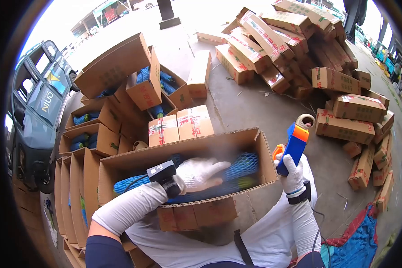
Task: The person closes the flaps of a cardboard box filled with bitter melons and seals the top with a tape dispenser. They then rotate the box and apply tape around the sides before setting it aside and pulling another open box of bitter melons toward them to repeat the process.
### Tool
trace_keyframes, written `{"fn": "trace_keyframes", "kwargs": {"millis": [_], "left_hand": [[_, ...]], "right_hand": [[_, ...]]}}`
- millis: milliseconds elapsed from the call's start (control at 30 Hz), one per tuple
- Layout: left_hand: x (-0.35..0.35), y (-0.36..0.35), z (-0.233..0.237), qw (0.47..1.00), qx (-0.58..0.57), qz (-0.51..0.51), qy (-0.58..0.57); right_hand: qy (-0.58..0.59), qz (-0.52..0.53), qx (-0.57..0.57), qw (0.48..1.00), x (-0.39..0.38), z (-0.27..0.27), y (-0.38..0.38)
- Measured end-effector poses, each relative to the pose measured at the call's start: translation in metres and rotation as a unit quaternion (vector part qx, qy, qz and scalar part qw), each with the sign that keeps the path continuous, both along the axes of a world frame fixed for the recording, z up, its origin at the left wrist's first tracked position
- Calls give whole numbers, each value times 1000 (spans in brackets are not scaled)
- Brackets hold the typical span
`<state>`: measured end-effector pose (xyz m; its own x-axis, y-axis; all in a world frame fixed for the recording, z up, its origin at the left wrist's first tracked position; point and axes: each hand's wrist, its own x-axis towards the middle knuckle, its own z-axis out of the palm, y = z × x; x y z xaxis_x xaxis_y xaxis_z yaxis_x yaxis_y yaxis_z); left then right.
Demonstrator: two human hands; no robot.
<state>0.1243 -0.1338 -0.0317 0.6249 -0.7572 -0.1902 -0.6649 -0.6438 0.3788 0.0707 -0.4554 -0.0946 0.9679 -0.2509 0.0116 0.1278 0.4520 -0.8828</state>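
In front of me stands an open cardboard carton (129, 167) with produce in blue foam netting (243, 166) lying along its bottom. My left hand (203, 173), in a white glove, reaches into the carton over the netted produce. Its fingers stretch toward the right, with a gap between thumb and fingers. My gloved right hand (292, 174) is wrapped round a blue and orange tape dispenser (295, 144), held upright just beyond the carton's right end.
Open cartons (103, 117) with more netted produce stand at left. Closed cartons (194, 123) sit just behind the carton. A large heap of closed cartons (272, 44) fills the right side. A tape roll (305, 120) lies on the floor, and a vehicle (42, 107) is parked at left.
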Motion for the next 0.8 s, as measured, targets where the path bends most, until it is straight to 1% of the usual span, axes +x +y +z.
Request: {"fn": "trace_keyframes", "kwargs": {"millis": [33, 67, 100, 133, 167, 200, 233, 267, 300, 333, 367, 400, 433, 467, 500, 533, 600, 633, 667, 700, 733, 800], "left_hand": [[3, 1, 4, 1000, 21, -11, 9], [4, 1, -2, 998, -14, -34, -49], [4, 2, -15, 992, -51, -53, -107], [5, 4, -21, 980, -85, -72, -166], [12, 4, -26, 987, -72, -58, -134], [18, 6, -22, 994, -53, -49, -84], [18, 11, -18, 989, -63, -64, -118], [20, 18, -14, 983, -71, -76, -153], [15, 31, 7, 977, -89, -73, -179], [1, 50, 40, 971, -103, -68, -202], [-22, 73, 77, 951, -131, 13, -280], [-47, 100, 107, 919, -156, 91, -351], [-70, 132, 114, 871, -180, 258, -378], [-88, 167, 109, 797, -219, 445, -346], [-102, 216, 98, 743, -190, 579, -276], [-116, 259, 80, 733, -196, 621, -198], [-135, 296, 46, 768, -244, 592, -7], [-134, 296, 49, 780, -243, 576, 18], [-129, 289, 53, 789, -241, 563, 45], [-121, 282, 61, 772, -317, 549, 43], [-113, 298, 58, 786, -277, 553, 23], [-115, 302, 63, 683, -398, 583, 185]], "right_hand": [[0, 19, 65, 998, -1, 15, -6], [-8, 55, 61, 997, 1, 15, -23], [-40, 151, 105, 982, 11, 4, -44], [-72, 243, 150, 956, 22, 3, -50], [-75, 265, 126, 953, 29, 1, -54], [-14, 176, 97, 980, 33, 2, -46], [-51, 236, 101, 965, 42, -3, -50], [-88, 299, 104, 944, 53, -6, -56], [-104, 329, 119, 931, 56, -6, -56], [-115, 361, 109, 919, 58, -6, -56], [-119, 351, 72, 926, 59, 7, -49], [-119, 338, 36, 933, 56, 14, -42], [-121, 357, 30, 926, 62, 9, -45], [-117, 336, 36, 934, 65, 6, -41], [-120, 351, 48, 927, 69, 5, -38], [-124, 366, 58, 920, 73, 4, -36], [-55, 395, 70, 915, 73, 10, -27], [-6, 408, -42, 912, 66, 41, -2], [43, 419, -154, 894, 57, 69, 25], [80, 432, -138, 888, 55, 70, 36], [76, 414, -139, 896, 55, 68, 42], [64, 376, -142, 914, 54, 60, 40]]}}
